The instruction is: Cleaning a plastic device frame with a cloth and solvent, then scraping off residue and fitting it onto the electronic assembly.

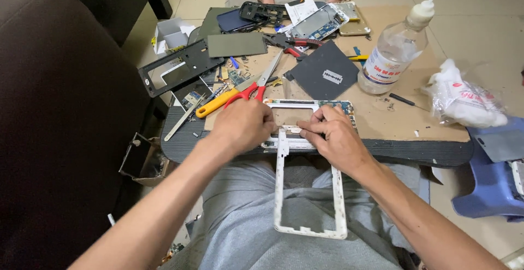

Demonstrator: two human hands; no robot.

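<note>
Both hands, left (pixel 244 124) and right (pixel 334 137), pinch the white frame (pixel 284 193) at its top edge on the board (pixel 382 120). Thin, light, probably brittle; best held by its rails.

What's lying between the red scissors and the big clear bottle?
In the head view, a dark grey square sheet with a razor blade on it lies between the red scissors and the clear bottle.

Both forearms reach forward; left hand (pixel 244 123) and right hand (pixel 332 133) curl, fingers pinching inward.
</note>
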